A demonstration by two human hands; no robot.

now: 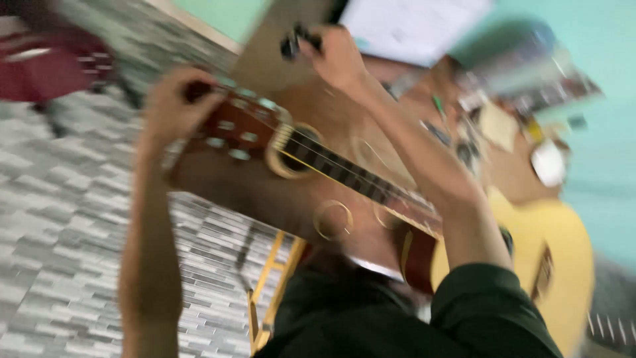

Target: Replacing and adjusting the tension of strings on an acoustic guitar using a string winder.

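The picture is tilted and blurred by motion. An acoustic guitar lies across a brown wooden table (265, 66), its reddish headstock (238, 126) with silver tuning pegs at the left and its yellow body (563, 258) at the right. My left hand (173, 99) grips the end of the headstock. My right hand (334, 56) is raised above the neck (358, 176) and pinches a small black tool (291, 43) at the table's far side. Loose coils of guitar string (332, 220) lie beside the neck.
Small tools and bits clutter the table's right part (477, 119), with a white paper sheet (411, 26) behind. A red bag (46, 66) sits on the grey patterned floor (59, 219) at the left. A yellow frame (271, 285) shows under the table. The wall is turquoise.
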